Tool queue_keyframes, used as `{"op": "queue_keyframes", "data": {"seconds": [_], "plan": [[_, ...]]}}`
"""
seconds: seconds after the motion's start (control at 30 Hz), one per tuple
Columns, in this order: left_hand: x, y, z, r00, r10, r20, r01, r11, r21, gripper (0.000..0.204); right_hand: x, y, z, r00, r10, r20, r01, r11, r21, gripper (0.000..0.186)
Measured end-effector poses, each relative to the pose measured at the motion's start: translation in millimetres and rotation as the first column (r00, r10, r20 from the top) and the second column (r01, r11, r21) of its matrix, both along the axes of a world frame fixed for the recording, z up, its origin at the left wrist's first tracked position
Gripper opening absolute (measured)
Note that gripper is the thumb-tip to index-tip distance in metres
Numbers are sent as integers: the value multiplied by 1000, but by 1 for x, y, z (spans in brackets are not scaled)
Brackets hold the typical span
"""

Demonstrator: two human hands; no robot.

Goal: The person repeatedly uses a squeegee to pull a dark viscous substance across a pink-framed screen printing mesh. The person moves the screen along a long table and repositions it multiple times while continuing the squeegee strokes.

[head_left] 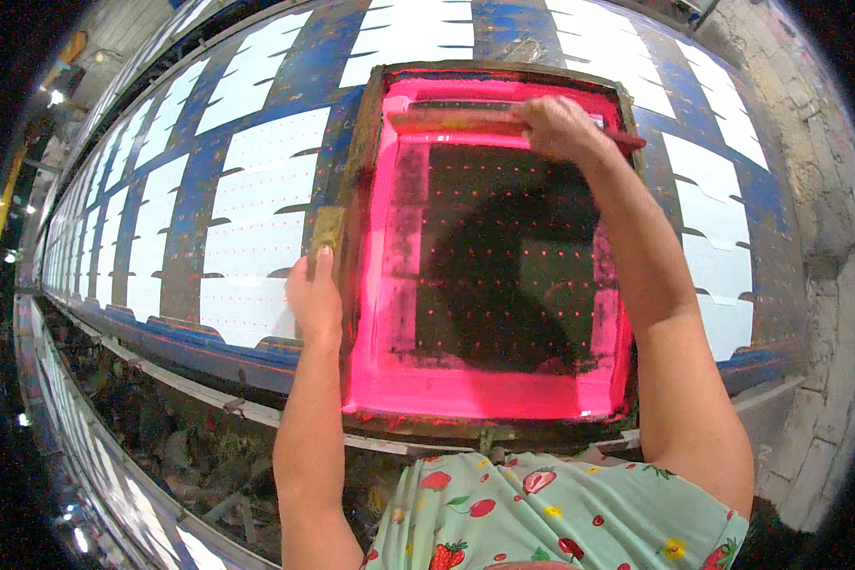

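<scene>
A screen-printing frame (pixel 361 161) lies flat before me, its inner edges smeared with bright pink ink (pixel 484 391). Within it, the dark mesh (pixel 465 237) carries rows of small pink dots, partly under a shadow. My right hand (pixel 560 128) is closed on a long squeegee (pixel 456 123), which lies crosswise near the far end of the frame. Outside the frame's left side, my left hand (pixel 315 296) grips a yellowish wooden handle (pixel 330 228) with the thumb on top. The palm side of both hands is hidden.
Rows of white cut sheets (pixel 261 228) lie on a long blue-stained table (pixel 294 57), some with pink dots. More white sheets (pixel 717 237) lie right of the frame. A metal rail (pixel 228 404) runs along the near edge. A pale block wall (pixel 831 380) stands at far right.
</scene>
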State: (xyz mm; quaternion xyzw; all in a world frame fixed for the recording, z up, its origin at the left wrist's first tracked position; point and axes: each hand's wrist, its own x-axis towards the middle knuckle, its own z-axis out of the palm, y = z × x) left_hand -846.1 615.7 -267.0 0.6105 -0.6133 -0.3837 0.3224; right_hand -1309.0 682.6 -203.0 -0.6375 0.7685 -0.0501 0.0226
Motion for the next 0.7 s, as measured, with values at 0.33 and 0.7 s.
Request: {"op": "queue_keyframes", "data": {"seconds": [0.33,0.7], "plan": [[3,-7,-11,995,-66,-70,63,997,-38,65,168,164,26,986,93,141,-91,996,-26,32],[6,0,0,981,-176,-77,175,984,-10,53,318,294,38,993,35,117,-35,999,-4,29]]}}
